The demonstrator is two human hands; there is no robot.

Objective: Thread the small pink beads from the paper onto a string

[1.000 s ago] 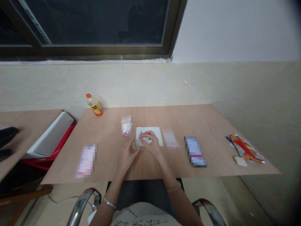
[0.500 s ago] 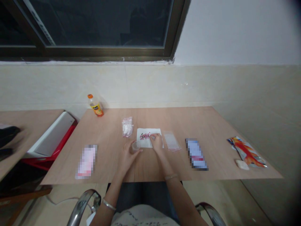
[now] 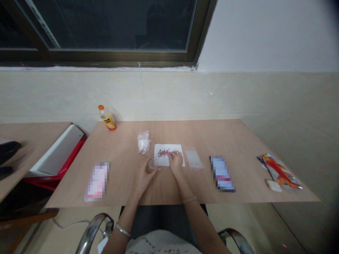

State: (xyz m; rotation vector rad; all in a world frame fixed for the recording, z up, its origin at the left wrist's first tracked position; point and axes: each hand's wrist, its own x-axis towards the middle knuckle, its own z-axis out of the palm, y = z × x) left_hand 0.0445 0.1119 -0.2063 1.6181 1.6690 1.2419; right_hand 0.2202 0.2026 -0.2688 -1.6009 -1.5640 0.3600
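Observation:
In my left hand [image 3: 144, 175] is a small clear round container [image 3: 153, 163], held just off the lower left corner of a white sheet [image 3: 173, 147]. Small pink and dark pieces [image 3: 163, 152] lie in a cluster on the sheet. My right hand [image 3: 176, 161] rests over the sheet's right part, its fingers pinched together at the right edge of the cluster; whatever is between the fingertips is too small to make out. A flat clear plastic bag [image 3: 194, 158] lies right of the sheet. A stack of clear bags [image 3: 143, 142] lies to its left.
An orange-capped bottle [image 3: 108, 119] stands at the back left. A blurred pink phone-like item [image 3: 97, 181] lies at left, a dark phone [image 3: 222, 174] at right. Further right are an orange-patterned packet [image 3: 282, 171] and a small white object [image 3: 273, 185].
My right hand has shifted slightly down, its wrist a little to the left, with the fingers still pinched beside the cluster. My left hand holds the container in much the same place.

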